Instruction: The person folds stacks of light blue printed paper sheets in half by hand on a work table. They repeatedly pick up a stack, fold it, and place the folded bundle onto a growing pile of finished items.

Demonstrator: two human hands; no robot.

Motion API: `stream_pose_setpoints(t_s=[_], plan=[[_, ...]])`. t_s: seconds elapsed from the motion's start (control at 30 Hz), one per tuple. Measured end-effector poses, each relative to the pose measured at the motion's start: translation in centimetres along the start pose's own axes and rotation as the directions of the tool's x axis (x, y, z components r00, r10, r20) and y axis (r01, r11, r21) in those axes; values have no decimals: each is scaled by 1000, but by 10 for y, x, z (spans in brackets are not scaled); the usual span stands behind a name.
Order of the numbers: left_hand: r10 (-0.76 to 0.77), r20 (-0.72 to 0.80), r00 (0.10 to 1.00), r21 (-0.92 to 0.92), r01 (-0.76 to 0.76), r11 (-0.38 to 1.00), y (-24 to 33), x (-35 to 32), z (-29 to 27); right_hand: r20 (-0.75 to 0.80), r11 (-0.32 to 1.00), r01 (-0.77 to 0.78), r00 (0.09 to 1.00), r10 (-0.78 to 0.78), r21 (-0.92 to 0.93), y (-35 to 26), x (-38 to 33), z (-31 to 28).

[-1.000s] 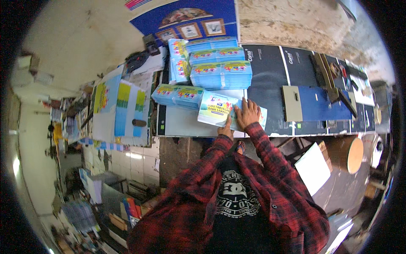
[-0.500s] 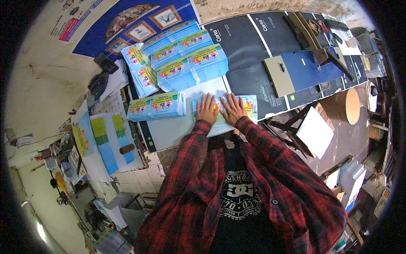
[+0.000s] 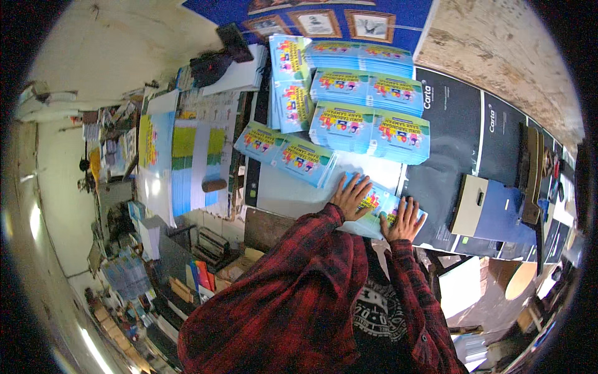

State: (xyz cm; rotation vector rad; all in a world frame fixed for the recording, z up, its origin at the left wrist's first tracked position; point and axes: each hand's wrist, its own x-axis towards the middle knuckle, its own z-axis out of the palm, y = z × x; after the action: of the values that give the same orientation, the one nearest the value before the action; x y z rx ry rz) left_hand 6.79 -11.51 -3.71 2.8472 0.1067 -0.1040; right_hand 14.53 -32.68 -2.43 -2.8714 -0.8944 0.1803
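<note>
- The left hand [image 3: 352, 195] is lying flat, fingers spread, palm down on the left part of a small stack of light-blue printed leaflets [image 3: 377, 209]; it is pressing on the stack rather than gripping it.
- The right hand [image 3: 405, 218] is resting the same way on the right part of that stack, fingers fanned and open, grasping nothing.
- The stack is sitting at the near edge of the worktable [image 3: 293, 190], just in front of the person's chest, slightly tilted, with its right end lying over a dark printed sheet [image 3: 461, 143].
- Both forearms are coming up from the lower edge in red and black plaid sleeves [image 3: 311, 274].
- Just left of the left hand, another bundle of the same leaflets [image 3: 286, 153] is lying at a slant on the pale table surface.
- Beyond the hands, larger piles of matching leaflets [image 3: 367, 115] are standing in several rows, reaching toward a blue poster with framed pictures [image 3: 324, 19] at the far side.
- To the right of the right hand, a pale grey box [image 3: 472, 202] is lying on a blue sheet, near but apart from the stack.
- Far left, long sheets printed in yellow, green and blue [image 3: 187, 162] are lying spread out, with a small dark cylinder [image 3: 213, 185] resting on them.
</note>
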Motion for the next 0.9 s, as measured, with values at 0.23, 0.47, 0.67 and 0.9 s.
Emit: stream_pose_setpoints(t_s=[0.23,0.47,0.67,0.9], plan=[[0,-110,994,-33,-4,999,-1,-6,8,-95,998,46,994,-51,-53,-4,0,0],[-154,-27,988,-49,153,987,13,-81,12,-71,990,35,996,-45,-138,-2,-4,14],[-230,369,900,-546,410,730,-28,-141,-61,161,996,51,986,-38,-78,-7,-9,33],[-590,-434,681,-733,114,671,-171,-133,-166,284,925,-378,883,373,-39,-85,-1,33]])
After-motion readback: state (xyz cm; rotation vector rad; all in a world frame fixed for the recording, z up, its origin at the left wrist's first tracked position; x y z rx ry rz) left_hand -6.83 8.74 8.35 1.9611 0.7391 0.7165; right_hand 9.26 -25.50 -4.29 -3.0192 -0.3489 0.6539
